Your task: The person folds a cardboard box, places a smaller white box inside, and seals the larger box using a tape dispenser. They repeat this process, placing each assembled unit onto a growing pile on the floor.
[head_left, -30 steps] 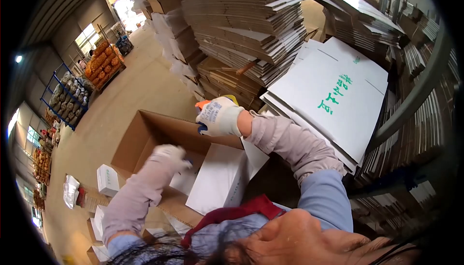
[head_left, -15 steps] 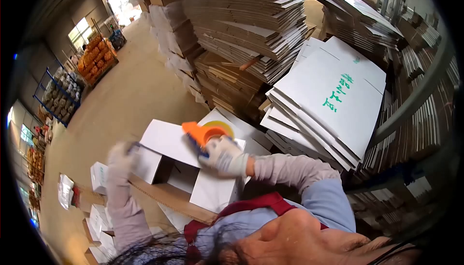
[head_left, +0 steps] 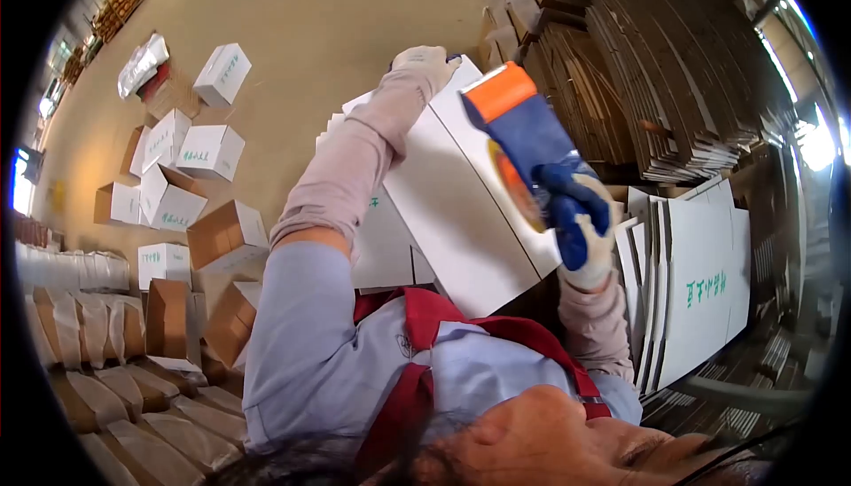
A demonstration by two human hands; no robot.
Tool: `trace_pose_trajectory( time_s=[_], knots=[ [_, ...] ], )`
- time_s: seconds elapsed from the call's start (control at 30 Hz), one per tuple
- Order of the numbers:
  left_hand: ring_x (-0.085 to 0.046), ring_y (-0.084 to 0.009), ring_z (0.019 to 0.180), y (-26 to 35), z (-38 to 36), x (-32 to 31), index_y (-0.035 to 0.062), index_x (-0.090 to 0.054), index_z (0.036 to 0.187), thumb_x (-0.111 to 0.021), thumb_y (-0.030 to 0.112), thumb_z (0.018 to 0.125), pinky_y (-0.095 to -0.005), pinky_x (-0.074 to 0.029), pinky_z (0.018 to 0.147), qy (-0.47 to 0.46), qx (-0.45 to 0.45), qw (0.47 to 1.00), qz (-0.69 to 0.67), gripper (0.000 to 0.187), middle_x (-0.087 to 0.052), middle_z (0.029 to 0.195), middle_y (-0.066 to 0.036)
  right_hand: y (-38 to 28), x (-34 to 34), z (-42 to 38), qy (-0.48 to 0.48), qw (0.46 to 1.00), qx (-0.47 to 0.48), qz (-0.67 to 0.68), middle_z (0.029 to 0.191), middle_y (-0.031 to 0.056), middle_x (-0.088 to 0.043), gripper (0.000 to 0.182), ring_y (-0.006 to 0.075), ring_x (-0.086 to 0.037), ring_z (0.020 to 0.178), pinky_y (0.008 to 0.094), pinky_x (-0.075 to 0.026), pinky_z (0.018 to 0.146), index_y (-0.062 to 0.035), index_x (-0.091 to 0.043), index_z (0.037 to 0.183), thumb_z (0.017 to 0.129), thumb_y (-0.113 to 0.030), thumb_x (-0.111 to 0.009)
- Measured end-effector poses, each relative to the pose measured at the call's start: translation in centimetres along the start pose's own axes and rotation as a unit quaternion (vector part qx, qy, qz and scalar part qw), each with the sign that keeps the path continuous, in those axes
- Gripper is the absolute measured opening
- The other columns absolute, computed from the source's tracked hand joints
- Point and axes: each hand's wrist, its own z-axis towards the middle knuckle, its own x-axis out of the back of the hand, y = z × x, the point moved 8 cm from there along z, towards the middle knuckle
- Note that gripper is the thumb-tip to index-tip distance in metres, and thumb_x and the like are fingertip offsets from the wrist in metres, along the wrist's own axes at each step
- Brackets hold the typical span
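A white cardboard box (head_left: 465, 211) lies in front of my body, its top flaps folded down and a seam running along it. My left hand (head_left: 424, 69), in a white glove with dark blue fingertips, is curled over the box's far end. My right hand (head_left: 585, 220), gloved in white and blue, is closed round the handle of a blue and orange tape dispenser (head_left: 523, 131). The dispenser's orange end points away from me, above the box's right side. Its tape roll is partly visible beneath.
Several small white boxes (head_left: 211, 151) with green writing are scattered on the floor to the left. Flat white cartons (head_left: 700, 282) stand stacked at my right. Tall piles of folded cardboard (head_left: 612, 87) rise beyond. Wrapped bundles (head_left: 133, 397) lie at the lower left.
The view has swung round. The box was open with a gap between its flaps and now shows a closed top. My left hand has moved to its far end; the dispenser is now lengthwise above it.
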Motion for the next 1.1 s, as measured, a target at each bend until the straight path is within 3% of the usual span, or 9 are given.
trace_pose_trajectory(
  time_s=[0.2,0.33,0.4,0.57,0.7,0.8,0.87,0.93,1.1],
  knots=[
    [-0.064,-0.0235,0.085,-3.8,-1.6,3.4,0.0064,-0.063,0.103,-0.056,0.049,0.083,-0.0325,-0.051,0.07,0.179,-0.058,0.962,-0.2,0.048,-0.066,0.099,-0.013,6.3,-1.5,-0.8,-0.004,0.992,-0.117,0.056,0.108,0.0106,-0.06,0.032,0.012,-0.053,0.09,0.0226,-0.041,0.079,0.0063,-0.059,0.111,0.088,-0.016,-0.053],
    [-0.055,-0.0087,0.052,-1.8,-6.8,-0.4,0.003,-0.065,0.095,-0.043,0.063,0.086,-0.0203,-0.039,0.041,-0.215,-0.015,0.672,-0.709,0.064,-0.066,0.079,-0.009,6.5,-0.7,-1.2,0.012,0.992,-0.117,0.037,0.111,0.0111,-0.059,0.027,0.0132,-0.055,0.095,0.0229,-0.041,0.082,0.0049,-0.06,0.11,0.089,-0.01,-0.052],
    [-0.048,-0.0091,0.043,0.7,-12.0,-0.7,0.0016,-0.065,0.085,-0.043,0.058,0.089,-0.0219,-0.036,0.038,-0.384,0.093,0.673,-0.626,0.06,-0.061,0.062,-0.01,6.6,-0.8,-1.1,0.005,0.992,-0.116,0.047,0.108,0.0104,-0.06,0.027,0.0127,-0.055,0.091,0.0229,-0.041,0.08,0.005,-0.06,0.11,0.089,-0.01,-0.053],
    [-0.043,-0.008,0.04,2.8,-13.5,2.3,0.0024,-0.063,0.08,-0.049,0.05,0.09,-0.0217,-0.034,0.037,-0.228,-0.067,0.839,-0.489,0.05,-0.057,0.059,-0.003,5.9,-1.0,-1.4,-0.025,0.994,-0.099,0.04,0.096,0.0094,-0.06,0.035,0.0111,-0.051,0.073,0.0237,-0.042,0.067,0.0077,-0.061,0.107,0.089,-0.021,-0.057],
    [-0.049,-0.01,0.047,2.1,-15.3,-1.3,0.0051,-0.065,0.089,-0.05,0.042,0.091,-0.0213,-0.036,0.041,-0.277,0.067,0.604,-0.744,0.039,-0.057,0.063,-0.004,5.5,-1.0,-1.1,-0.043,0.991,-0.116,0.045,0.095,0.0102,-0.06,0.042,0.0108,-0.051,0.072,0.0234,-0.042,0.065,0.0076,-0.059,0.109,0.087,-0.028,-0.06],
    [-0.056,-0.0129,0.055,0.3,-13.1,-1.6,0.0024,-0.065,0.095,-0.056,0.035,0.089,-0.0242,-0.043,0.047,-0.247,0.067,0.676,-0.691,0.034,-0.061,0.07,-0.006,6.4,-1.3,-0.3,-0.063,0.984,-0.158,0.044,0.099,0.0119,-0.061,0.045,0.0134,-0.055,0.081,0.0248,-0.044,0.073,0.008,-0.058,0.11,0.086,-0.031,-0.06],
    [-0.062,-0.0187,0.059,-1.1,-8.3,1.8,0.0046,-0.067,0.099,-0.064,0.033,0.081,-0.032,-0.051,0.056,-0.004,-0.164,0.92,-0.357,0.033,-0.065,0.075,-0.014,6.0,-1.7,1.3,-0.026,0.995,-0.098,-0.008,0.105,0.01,-0.062,0.036,0.0132,-0.057,0.091,0.0245,-0.043,0.083,0.0065,-0.059,0.111,0.089,-0.022,-0.056],
    [-0.062,-0.031,0.086,-2.7,-4.2,4.5,0.0078,-0.068,0.098,-0.063,0.032,0.078,-0.0351,-0.049,0.077,0.08,-0.162,0.973,-0.144,0.031,-0.066,0.094,-0.014,5.3,-2.7,2.8,-0.026,0.991,-0.135,0.003,0.11,0.0108,-0.06,0.034,0.0141,-0.055,0.099,0.0257,-0.04,0.09,0.0058,-0.057,0.115,0.091,-0.017,-0.053],
    [-0.058,-0.0338,0.102,-9.2,0.7,-2.1,0.0132,-0.066,0.105,-0.054,0.042,0.083,-0.0442,-0.046,0.084,-0.203,0.057,0.977,0.03,0.038,-0.063,0.111,-0.011,5.9,-3.6,4.2,-0.043,0.981,-0.186,0.039,0.112,0.012,-0.059,0.038,0.0161,-0.054,0.101,0.0268,-0.04,0.092,0.0062,-0.055,0.116,0.087,-0.017,-0.053]
  ],
)
